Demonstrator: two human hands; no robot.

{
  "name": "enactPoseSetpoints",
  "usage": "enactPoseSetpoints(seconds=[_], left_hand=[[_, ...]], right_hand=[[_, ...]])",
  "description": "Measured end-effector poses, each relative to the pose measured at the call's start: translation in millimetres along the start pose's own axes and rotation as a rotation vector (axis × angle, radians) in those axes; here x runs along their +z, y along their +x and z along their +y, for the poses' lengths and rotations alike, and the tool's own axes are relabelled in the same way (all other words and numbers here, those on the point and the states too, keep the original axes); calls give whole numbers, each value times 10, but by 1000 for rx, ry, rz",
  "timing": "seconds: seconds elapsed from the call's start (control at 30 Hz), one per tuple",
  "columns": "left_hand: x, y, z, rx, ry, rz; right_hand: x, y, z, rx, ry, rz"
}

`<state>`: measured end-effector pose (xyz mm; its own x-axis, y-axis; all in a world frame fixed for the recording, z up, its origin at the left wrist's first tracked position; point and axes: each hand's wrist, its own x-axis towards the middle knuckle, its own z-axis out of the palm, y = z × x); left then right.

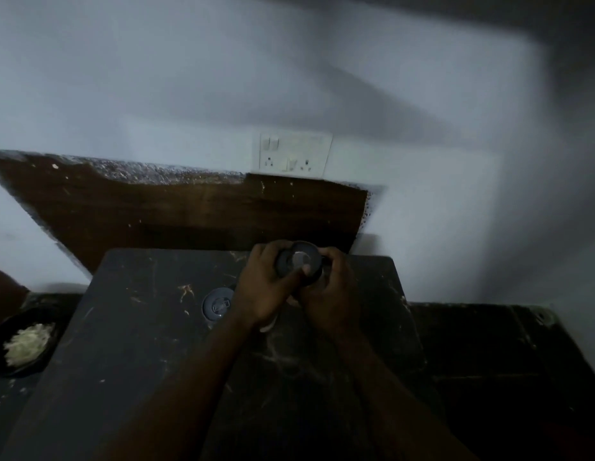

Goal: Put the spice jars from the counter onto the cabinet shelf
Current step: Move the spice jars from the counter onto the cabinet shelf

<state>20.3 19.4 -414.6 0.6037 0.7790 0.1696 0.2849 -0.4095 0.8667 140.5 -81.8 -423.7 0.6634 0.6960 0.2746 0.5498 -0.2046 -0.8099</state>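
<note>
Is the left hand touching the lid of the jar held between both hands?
Touching. The head view shows the left hand with its thumb lying across the jar lid, while the right hand grips its other side.

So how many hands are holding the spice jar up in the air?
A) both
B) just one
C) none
A: the left hand and the right hand both grip the spice jar above the counter.

Two spice jars (one held jar (299,263), one standing jar (217,303)), one bowl (55,341) and one socket plate (294,154).
</note>
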Motion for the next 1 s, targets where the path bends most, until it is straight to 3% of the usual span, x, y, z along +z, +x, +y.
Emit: enactPoseSetpoints(seconds=[0.33, 0.6, 0.73, 0.9, 1.0], left_hand=[[-1200, 142, 1170, 238, -437, 195], [-2162, 372, 2137, 448, -405, 399], [-2586, 651, 2578, 533, -372, 508], [-2970, 1125, 2901, 478, -310, 610], [-3100, 1413, 2906, 394, -267, 630]], right_hand=[[-338, 485, -1579, -353, 268, 179], [-747, 999, -3025, -604, 376, 219], [-836, 1384, -3649, -654, 404, 158], [-778, 1986, -4158, -634, 326, 104], [-699, 2254, -4243, -586, 113, 20]])
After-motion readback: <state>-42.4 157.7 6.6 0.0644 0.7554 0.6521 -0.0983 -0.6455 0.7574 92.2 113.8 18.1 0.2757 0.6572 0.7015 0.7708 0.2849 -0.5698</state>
